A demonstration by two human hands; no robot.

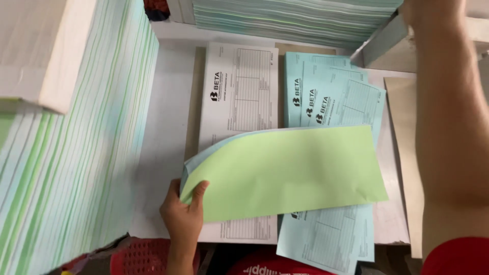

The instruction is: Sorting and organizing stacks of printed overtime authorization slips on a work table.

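1. Head view is showing a green sheet lying slantwise across the middle of the bench, its left corner lifted and curling, with a pale blue sheet just showing beneath its upper left edge.
2. The left hand is pinching that lower left corner, thumb on top and the fingers tucked under the paper, pressed together on it.
3. The sheet is looking very light, thin and floppy; it is likely bending and sliding easily over the forms below, and creasing if gripped hard. A corner or a short edge seems the best place for taking hold, as the hand is doing.
4. The right hand is reaching up at the top right edge of the picture; its fingers are cut off by the frame, so I cannot tell whether they are spread or closed. The forearm is crossing the right side of the view.
5. Under the green sheet, a stack of white printed forms is lying on the left and fanned blue printed forms just beside it on the right, with more blue forms sticking out below.
6. A tall pile of striped paper edges is rising at the left, and another pile is lying along the top.
7. A brown card is lying at the right.
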